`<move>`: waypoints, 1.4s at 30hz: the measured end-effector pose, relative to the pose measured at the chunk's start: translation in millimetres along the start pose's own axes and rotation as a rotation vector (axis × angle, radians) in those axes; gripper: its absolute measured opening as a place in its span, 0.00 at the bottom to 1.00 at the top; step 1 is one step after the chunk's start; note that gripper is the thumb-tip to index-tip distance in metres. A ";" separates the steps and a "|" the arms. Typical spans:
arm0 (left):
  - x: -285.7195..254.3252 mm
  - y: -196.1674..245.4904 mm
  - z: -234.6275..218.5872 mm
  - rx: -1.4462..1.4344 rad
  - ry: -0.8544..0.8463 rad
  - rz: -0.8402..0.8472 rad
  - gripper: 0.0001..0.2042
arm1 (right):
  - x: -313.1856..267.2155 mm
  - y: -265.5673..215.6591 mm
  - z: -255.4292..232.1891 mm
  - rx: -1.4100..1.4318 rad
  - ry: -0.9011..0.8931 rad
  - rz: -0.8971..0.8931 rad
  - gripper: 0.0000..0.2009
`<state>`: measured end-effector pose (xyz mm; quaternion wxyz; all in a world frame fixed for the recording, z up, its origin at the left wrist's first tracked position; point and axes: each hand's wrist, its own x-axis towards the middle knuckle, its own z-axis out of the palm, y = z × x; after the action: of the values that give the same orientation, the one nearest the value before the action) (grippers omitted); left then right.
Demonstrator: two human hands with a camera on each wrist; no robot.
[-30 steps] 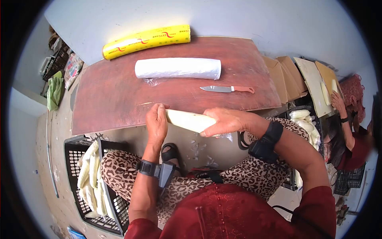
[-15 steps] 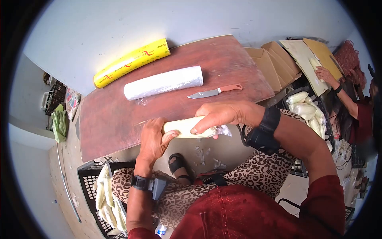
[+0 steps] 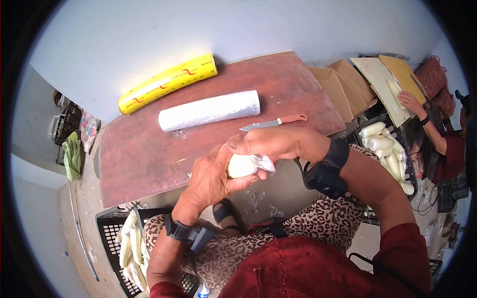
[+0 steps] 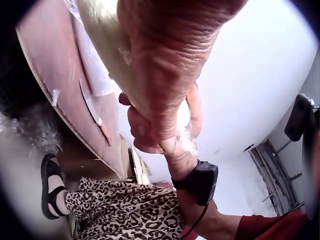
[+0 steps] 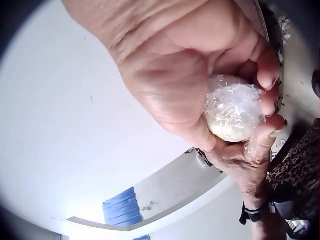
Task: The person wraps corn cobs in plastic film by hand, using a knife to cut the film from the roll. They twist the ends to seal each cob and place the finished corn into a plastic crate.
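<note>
A pale, long piece of produce (image 3: 240, 167) in clear film is held between both hands above the table's front edge. The left hand (image 3: 206, 176) grips it from the left side, thumb below. Over its near end curls the right hand (image 3: 278, 144), where the film (image 3: 266, 163) is bunched up. In the right wrist view the film-covered end (image 5: 234, 112) sits within the curled fingers of the right hand (image 5: 175, 75). The left wrist view shows the left hand (image 4: 165, 65) wrapped along the pale piece (image 4: 107, 40); its far end is partly hidden.
On the red-brown table (image 3: 134, 164) lie a white film roll (image 3: 209, 110), a yellow roll (image 3: 169, 83) and a knife (image 3: 273, 122). Crates of pale produce stand at left (image 3: 130, 248) and right (image 3: 390, 149). Cardboard (image 3: 343, 87) and another person's hand (image 3: 411, 103) are at right.
The pale piece has turned so its filmed end faces the body more. The left hand has moved right and up, close against the right hand, and both now cover more of it.
</note>
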<state>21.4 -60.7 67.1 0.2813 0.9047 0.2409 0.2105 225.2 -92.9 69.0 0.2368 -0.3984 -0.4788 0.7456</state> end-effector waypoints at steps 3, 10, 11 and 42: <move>-6.9 -12.7 6.2 -0.213 -0.029 -0.159 0.36 | -8.2 -23.6 -5.4 -0.125 0.196 0.007 0.36; -7.9 -8.7 1.7 -0.268 0.003 -0.205 0.25 | -17.9 -44.7 1.0 -0.264 0.186 -0.064 0.31; -7.8 -5.7 -0.9 -0.304 -0.015 -0.243 0.24 | -14.7 -41.1 0.5 -0.341 0.183 -0.145 0.28; -17.8 -8.0 1.5 -1.166 -0.231 -0.411 0.31 | -6.9 -28.9 7.7 -0.279 0.200 -0.261 0.20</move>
<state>5.5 -65.4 56.7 0.7872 0.5548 0.2238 0.1499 222.1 -89.7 99.3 0.3205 -0.4340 -0.5990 0.5918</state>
